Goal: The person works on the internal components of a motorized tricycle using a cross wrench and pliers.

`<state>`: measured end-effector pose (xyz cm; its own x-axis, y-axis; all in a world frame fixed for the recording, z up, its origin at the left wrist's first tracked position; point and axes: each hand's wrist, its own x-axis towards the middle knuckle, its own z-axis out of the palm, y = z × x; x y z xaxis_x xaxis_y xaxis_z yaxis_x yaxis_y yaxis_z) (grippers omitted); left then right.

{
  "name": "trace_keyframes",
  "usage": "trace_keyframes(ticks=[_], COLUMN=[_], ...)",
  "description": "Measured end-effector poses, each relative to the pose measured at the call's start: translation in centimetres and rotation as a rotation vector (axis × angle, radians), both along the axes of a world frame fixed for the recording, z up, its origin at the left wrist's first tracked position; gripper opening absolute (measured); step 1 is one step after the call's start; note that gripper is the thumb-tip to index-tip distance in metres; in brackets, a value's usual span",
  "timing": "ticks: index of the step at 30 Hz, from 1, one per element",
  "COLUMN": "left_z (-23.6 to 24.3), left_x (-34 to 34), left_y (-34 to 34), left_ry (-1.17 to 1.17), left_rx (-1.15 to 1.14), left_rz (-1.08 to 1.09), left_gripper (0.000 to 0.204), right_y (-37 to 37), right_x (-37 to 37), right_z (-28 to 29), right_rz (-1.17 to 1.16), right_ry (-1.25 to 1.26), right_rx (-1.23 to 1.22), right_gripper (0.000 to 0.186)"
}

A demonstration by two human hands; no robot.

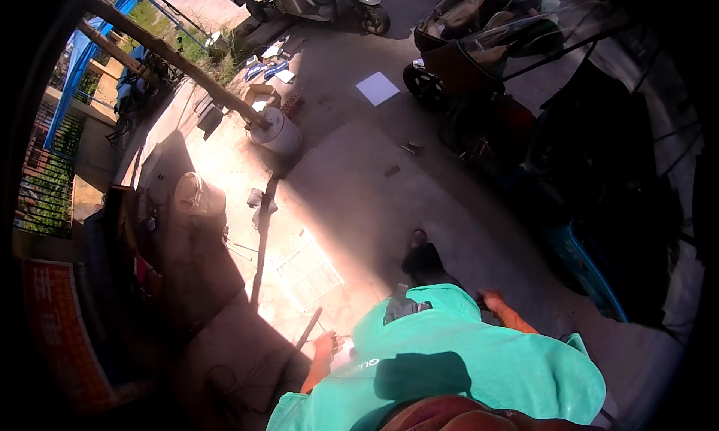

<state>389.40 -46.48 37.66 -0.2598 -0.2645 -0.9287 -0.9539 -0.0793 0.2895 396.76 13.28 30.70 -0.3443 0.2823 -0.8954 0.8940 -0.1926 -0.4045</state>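
Observation:
My left hand (326, 347) is low at the centre beside my teal shirt (479, 356), fingers bent round something small and pale that I cannot make out. My right hand (492, 300) hangs at my other side with fingers curled; whatever it holds, if anything, is unclear. Past my left hand, a white wire grid panel (307, 270) lies on the sunlit ground, with a long thin bar (307, 334) nearer me. My dark-clad leg and foot (423, 255) show beyond the shirt.
A post stands in a white drum (275, 143); another bucket (198, 195) is at left. A white square sheet (377, 88) lies ahead. A parked scooter (329, 4) is at the top, a dark three-wheeler (479, 64) at right, an orange banner (56, 311) at lower left.

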Motion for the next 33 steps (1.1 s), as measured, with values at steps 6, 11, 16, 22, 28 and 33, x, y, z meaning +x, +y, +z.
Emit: trace_keyframes(ticks=[6, 11, 16, 22, 28, 33], left_z=[0.2, 0.3, 0.5, -3.3, -3.6, -1.4], left_x=[-2.9, -15.8, -24.1, -34.7, -54.4, -70.5], left_y=[5.9, 11.1, 11.1, 4.5, 3.0, 2.1], left_ry=[-0.076, 0.048, 0.029, -0.012, 0.022, 0.257], left_rx=[0.150, -0.045, 0.034, -0.025, 0.011, 0.008], left_rz=[0.169, -0.069, 0.005, 0.135, -0.066, -0.047], left_gripper=[0.034, 0.031, 0.031, 0.032, 0.030, 0.034], right_y=[6.2, 14.4, 10.8, 2.7, 2.7, 4.4], right_x=[-14.0, -31.2, -50.1, -58.1, -57.1, -59.8], right_z=[-6.0, -10.6, -9.2, -7.4, -7.9, -10.4], right_rz=[0.246, 0.755, 0.226, 0.273, 0.906, 1.149], right_ry=[0.005, 0.299, 0.410, 0.243, 0.201, 0.297], right_rx=[0.015, 0.261, 0.141, -0.047, 0.270, 0.453], right_gripper=[0.030, 0.026, 0.024, 0.022, 0.028, 0.034])
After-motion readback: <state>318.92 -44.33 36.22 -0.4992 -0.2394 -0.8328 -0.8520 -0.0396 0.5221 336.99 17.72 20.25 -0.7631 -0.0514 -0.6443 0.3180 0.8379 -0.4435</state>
